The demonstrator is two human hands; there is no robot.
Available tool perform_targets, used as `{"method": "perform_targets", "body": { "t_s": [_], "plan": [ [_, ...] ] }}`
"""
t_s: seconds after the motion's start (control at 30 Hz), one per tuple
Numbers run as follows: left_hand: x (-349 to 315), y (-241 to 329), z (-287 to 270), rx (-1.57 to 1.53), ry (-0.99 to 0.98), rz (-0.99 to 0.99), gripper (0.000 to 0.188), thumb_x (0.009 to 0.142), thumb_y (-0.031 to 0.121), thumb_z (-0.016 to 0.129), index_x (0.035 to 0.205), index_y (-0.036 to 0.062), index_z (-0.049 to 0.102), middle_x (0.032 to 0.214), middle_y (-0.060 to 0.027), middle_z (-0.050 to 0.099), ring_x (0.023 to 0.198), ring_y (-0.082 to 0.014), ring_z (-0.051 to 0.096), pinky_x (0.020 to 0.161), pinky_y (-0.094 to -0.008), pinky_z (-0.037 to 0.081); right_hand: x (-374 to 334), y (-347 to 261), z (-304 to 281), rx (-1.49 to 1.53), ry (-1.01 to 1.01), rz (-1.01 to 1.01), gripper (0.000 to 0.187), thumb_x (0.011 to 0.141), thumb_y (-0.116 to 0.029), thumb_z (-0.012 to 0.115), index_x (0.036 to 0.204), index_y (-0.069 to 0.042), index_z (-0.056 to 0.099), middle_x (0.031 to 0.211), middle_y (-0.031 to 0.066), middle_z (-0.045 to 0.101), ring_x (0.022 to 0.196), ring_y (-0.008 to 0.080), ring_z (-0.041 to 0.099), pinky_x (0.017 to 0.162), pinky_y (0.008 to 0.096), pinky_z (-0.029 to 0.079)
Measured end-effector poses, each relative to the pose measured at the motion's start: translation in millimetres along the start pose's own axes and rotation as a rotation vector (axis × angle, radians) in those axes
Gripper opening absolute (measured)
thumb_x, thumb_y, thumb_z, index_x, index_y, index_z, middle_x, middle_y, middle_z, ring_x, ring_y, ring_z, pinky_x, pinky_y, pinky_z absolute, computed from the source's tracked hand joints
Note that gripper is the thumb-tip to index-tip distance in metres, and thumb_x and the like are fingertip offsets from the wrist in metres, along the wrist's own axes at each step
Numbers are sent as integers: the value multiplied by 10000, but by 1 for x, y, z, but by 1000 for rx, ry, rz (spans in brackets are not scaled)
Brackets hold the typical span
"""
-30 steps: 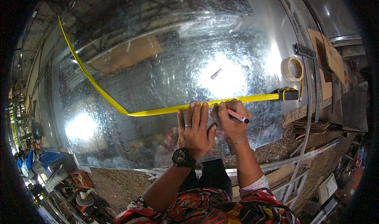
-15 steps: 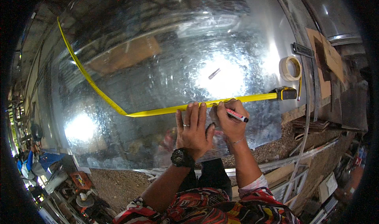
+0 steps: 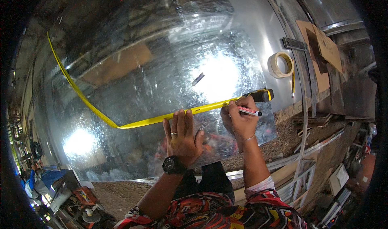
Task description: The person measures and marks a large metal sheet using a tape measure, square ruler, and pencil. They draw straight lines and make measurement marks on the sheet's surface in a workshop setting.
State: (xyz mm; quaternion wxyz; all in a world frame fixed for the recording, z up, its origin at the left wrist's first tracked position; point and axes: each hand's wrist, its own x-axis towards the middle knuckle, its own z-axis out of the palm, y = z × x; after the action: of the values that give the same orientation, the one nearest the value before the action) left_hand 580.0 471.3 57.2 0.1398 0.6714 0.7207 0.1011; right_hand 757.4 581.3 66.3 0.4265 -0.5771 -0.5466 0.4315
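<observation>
From where I stand, the bare left hand [image 3: 184, 142] is nearest, lying flat with its fingers slightly apart on the lower edge of the long yellow metal measuring blade [image 3: 153, 122]. The bare right hand [image 3: 243, 119], fingers clamped on a slim red-and-white marker [image 3: 247, 110], has slid toward the boxy black-and-yellow tape case [image 3: 262, 95], widening the gap between hands. I'd judge the work has shifted along the blade, though the marker's tip is hard to make out. Beneath lies a shiny silver metal sheet [image 3: 121, 148]; farther off, a round cream tape roll [image 3: 273, 68].
</observation>
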Motion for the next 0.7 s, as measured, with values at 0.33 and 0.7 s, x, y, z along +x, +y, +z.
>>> {"method": "perform_targets", "body": {
  "t_s": [0.33,0.7],
  "plan": [
    [3,2,-2,45,-23,-21,749,926,389,627,1514,-26,421,1544,-237,398,1478,-390,338,1222,-643,189,-1,25,-5,-123,74,-47,188,873,-173,772,911,-20,670,817,65,730,721,128,685,677,307,568],
    [1,1,-1,46,5,-19,720,940,393,597,1510,-16,432,1537,-239,406,1473,-394,344,1220,-651,193,2,14,0,-200,53,-126,239,899,-92,769,793,-45,561,674,57,628,629,85,572,582,283,490]
  ]
}}
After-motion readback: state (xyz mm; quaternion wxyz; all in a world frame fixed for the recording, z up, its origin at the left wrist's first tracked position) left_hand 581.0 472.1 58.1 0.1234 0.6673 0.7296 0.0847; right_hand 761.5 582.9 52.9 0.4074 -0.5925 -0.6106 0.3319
